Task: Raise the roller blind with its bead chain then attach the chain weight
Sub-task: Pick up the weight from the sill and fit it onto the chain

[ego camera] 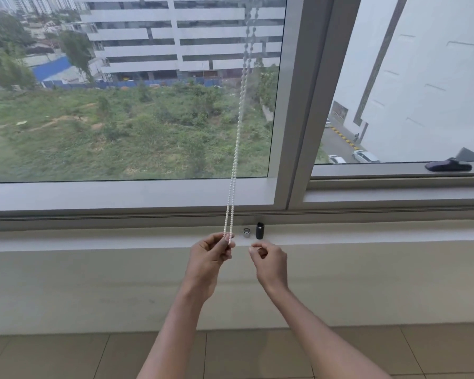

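A white bead chain (237, 149) hangs as a double strand in front of the window, down to the sill. My left hand (210, 255) pinches the bottom loop of the chain between thumb and fingers. My right hand (270, 262) hovers just right of it with fingers loosely curled and nothing visible in them. On the sill behind the hands stand a small black cylinder (259, 230) and a short silver cap-like piece (246, 232). The roller blind itself is out of view above the frame.
A white window sill (121, 237) runs across at hand height, with a grey window frame (296, 105) behind it. A dark window handle (448, 166) lies on the right sash. Tiled floor (66, 356) lies below the wall.
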`<state>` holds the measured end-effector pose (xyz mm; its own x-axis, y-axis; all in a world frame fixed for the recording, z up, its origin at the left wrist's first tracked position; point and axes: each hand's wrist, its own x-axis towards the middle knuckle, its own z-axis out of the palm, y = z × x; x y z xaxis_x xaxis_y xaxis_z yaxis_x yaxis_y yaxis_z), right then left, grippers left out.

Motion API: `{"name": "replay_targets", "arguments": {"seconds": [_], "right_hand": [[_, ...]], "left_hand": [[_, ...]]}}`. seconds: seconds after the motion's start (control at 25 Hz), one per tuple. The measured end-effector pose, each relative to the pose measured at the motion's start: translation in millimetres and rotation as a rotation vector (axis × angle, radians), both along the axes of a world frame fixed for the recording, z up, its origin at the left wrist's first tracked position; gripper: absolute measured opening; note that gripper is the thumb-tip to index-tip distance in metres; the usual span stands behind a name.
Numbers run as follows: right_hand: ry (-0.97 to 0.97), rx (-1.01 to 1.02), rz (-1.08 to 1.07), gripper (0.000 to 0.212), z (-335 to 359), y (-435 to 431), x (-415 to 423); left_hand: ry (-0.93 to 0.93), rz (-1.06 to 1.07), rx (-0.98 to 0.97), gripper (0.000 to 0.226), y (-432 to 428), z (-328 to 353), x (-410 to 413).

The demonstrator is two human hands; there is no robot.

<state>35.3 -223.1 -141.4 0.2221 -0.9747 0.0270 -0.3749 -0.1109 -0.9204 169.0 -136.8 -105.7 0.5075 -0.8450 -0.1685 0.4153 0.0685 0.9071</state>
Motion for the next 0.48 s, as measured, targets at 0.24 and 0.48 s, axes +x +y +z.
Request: {"name": "replay_targets", "arguments": {"seconds": [0.24,0.48], "right_hand": [[0.371,-0.088,0.044,0.034,-19.3,-22.9,42.5],[0.431,-0.086,-0.049,0.023,-26.0,-32.8,66.2]], "left_hand": [[0.081,-0.044,-0.035,0.019,19.3,0.3,26.2],[0.031,-0.07,-0.015,0.025,18.0,0.2,42.6]]}}
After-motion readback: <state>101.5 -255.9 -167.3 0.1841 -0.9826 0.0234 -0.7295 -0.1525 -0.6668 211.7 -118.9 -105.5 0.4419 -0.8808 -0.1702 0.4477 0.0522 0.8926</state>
